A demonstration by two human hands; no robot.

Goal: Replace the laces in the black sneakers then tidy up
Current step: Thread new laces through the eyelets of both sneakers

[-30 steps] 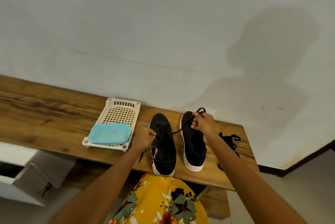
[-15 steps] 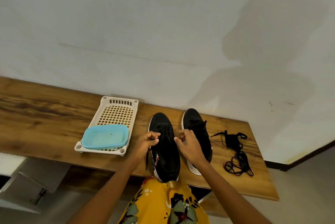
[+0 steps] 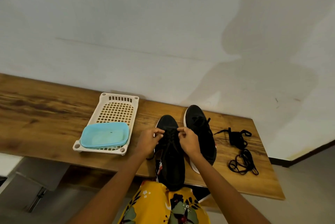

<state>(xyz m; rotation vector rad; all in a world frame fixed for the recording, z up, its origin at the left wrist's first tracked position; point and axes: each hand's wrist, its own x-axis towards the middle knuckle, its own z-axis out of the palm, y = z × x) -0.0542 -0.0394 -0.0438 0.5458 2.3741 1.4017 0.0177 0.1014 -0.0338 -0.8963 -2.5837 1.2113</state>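
Two black sneakers stand side by side on the wooden table [image 3: 45, 118]. The left sneaker [image 3: 171, 162] lies nearer me, its heel over the table's front edge. My left hand [image 3: 149, 141] and my right hand [image 3: 187, 141] are at its upper eyelets, each pinching a black lace end on its own side. The right sneaker [image 3: 200, 129] sits behind my right hand, laced, with white sole showing. A loose pile of black laces [image 3: 239, 151] lies on the table to the right of the shoes.
A white perforated plastic tray [image 3: 116, 109] sits left of the shoes with a light blue container [image 3: 105, 136] in its near end. A wall runs close behind the table. The table's right end is just past the loose laces. My yellow floral clothing [image 3: 163, 205] is below.
My right hand left the right sneaker's laces and came over to the left sneaker. Both hands now pinch the left sneaker's lace ends. The camera has tilted down and right.
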